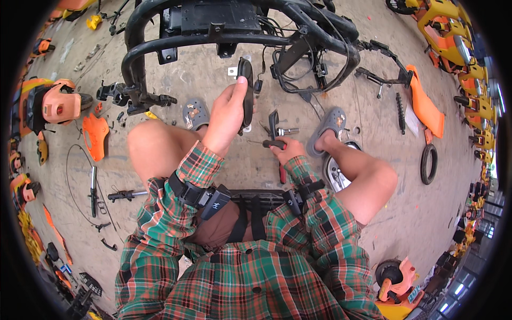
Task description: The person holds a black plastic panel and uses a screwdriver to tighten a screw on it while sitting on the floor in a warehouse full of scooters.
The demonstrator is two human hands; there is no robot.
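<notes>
My left hand (225,116) is closed around a long, dark, flat part (247,101) with small metal tabs at its ends, held upright below the black metal frame (213,42). My right hand (286,150) grips a screwdriver (273,143) with a dark handle, its thin shaft pointing left. Beside that hand lie a dark tool or bracket (273,120), some silver sockets or fittings (288,131) and a red-handled tool (282,173), partly hidden by the hand.
An orange fender (426,106), a tyre (429,164) and a black linkage (384,74) lie right. An orange panel (95,137) and steel tubes (94,189) lie left. Several yellow and orange scooters (437,26) line the edges. My sandalled feet (332,122) flank my hands.
</notes>
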